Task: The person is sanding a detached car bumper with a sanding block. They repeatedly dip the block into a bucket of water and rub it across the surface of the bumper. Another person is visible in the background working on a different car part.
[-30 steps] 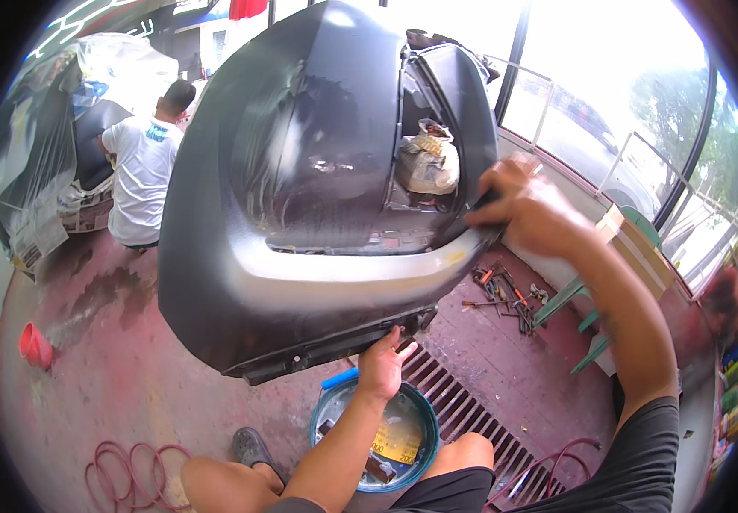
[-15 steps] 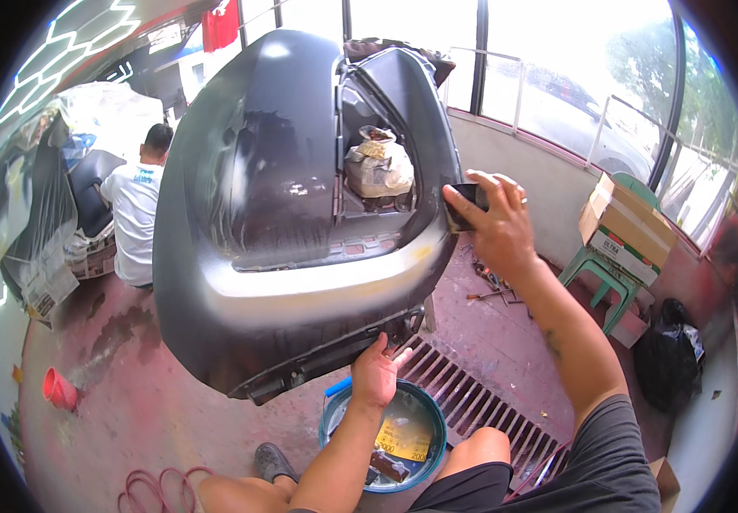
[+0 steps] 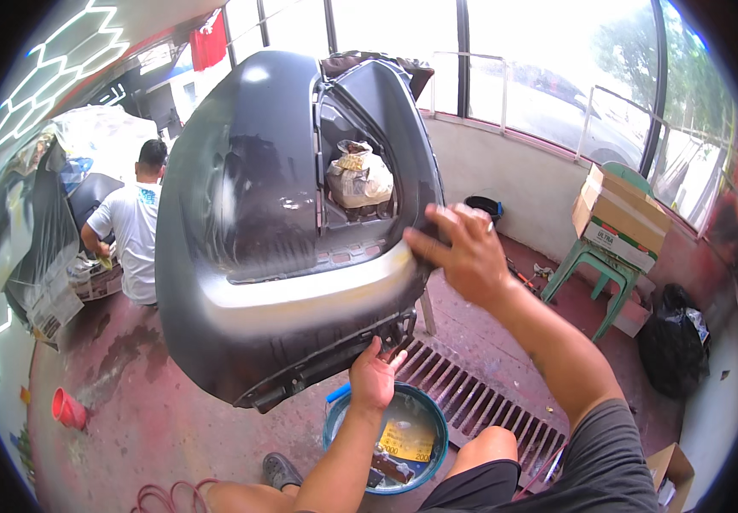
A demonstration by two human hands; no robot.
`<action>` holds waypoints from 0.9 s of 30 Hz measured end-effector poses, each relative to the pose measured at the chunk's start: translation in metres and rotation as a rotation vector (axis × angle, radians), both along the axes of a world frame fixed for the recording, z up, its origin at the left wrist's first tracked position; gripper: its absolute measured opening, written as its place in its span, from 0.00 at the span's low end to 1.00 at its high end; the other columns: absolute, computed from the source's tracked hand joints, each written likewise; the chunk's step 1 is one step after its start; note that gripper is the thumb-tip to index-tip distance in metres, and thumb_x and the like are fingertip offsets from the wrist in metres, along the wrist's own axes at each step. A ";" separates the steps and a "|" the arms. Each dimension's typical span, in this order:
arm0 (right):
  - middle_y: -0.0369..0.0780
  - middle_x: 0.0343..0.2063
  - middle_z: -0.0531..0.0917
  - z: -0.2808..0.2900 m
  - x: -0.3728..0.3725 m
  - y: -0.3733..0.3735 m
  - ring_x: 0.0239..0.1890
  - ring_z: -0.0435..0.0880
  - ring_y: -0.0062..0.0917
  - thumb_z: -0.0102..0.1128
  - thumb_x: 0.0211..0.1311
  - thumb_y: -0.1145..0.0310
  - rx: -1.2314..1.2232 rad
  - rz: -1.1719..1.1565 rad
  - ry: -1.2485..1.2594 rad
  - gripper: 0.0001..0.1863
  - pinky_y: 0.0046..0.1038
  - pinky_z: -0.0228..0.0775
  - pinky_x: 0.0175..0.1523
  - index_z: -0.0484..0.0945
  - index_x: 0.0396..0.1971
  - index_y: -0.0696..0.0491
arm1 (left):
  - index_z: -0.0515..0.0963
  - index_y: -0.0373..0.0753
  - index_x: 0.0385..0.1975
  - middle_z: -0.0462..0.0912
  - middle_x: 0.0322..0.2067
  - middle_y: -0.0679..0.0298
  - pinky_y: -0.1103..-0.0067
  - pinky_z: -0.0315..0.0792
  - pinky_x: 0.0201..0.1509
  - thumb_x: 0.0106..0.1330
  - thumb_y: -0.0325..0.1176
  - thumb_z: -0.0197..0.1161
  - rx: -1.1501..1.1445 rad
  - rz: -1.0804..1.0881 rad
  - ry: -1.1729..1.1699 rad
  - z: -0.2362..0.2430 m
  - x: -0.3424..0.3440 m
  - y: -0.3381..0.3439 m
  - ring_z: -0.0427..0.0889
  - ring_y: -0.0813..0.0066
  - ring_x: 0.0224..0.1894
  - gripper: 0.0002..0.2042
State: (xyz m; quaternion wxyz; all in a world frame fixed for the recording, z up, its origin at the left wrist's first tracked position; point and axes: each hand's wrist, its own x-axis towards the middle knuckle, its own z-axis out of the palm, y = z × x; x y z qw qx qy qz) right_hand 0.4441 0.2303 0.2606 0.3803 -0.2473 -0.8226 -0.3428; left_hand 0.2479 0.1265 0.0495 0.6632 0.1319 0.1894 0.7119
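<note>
Left grip [image 3: 372, 383] meets the bumper [image 3: 275, 205] at its lower edge, thumb upright against the rim and fingers loosely parted; whether it clamps there, I cannot tell. The right grip [image 3: 470, 248] reaches over the bumper's right edge, fingers looking spread, but blur leaves it unclear whether it closes on anything.

The bumper is raised above the floor [image 3: 164, 402], with the bucket [image 3: 441, 427] just below its lower edge and a leg [image 3: 428, 315] showing under its right end. It is probably light for its size, a thin shell that flexes, stiffer along the folded rims; glossy patches may be slippery. The lower rim seems the best hold, clear of the pale band [image 3: 300, 297], which could mark easily.

The bumper's back and most of any support are hidden. Whether the bag [image 3: 360, 181] sits in the opening or behind it is hard to make out.
</note>
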 end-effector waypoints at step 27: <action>0.40 0.69 0.76 0.043 0.006 -0.007 0.70 0.73 0.42 0.59 0.65 0.74 -0.182 0.048 -0.365 0.31 0.50 0.68 0.74 0.83 0.64 0.28 | 0.80 0.43 0.60 0.89 0.56 0.64 0.44 0.52 0.82 0.79 0.36 0.63 -0.026 0.065 -0.023 -0.014 0.000 0.011 0.86 0.62 0.60 0.14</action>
